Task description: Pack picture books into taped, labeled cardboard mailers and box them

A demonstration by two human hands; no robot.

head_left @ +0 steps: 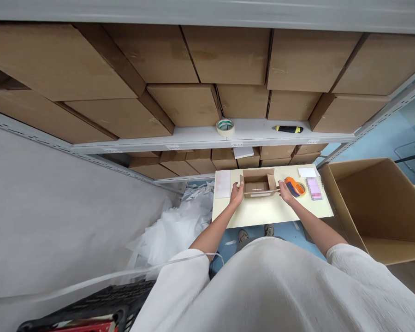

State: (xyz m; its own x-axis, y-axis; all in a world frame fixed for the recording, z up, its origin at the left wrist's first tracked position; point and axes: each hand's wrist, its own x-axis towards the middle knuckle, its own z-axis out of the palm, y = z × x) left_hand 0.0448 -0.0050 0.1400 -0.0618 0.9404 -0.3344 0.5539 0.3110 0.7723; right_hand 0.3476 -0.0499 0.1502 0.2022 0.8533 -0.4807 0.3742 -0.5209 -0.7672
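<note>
A small open cardboard box (259, 194) stands on the pale yellow table, its flaps up and its inside facing me. My left hand (237, 192) grips the box's left side, thumb toward me. On the other side, my right hand (285, 191) has its fingers closed on the right flap or edge; the exact finger contact is small in view. Just beyond my right hand lies an orange and dark blue tape dispenser (293, 186) with a yellow roll. A white paper sheet (223, 183) lies left of the box.
Pinkish slips (314, 188) and a white card (307, 172) lie at the table's right. A large open carton (376, 203) stands beside it. White packing sheets (180, 226) pile up at left. The shelf ahead bears cartons, a tape roll (225, 127) and a utility knife (287, 129).
</note>
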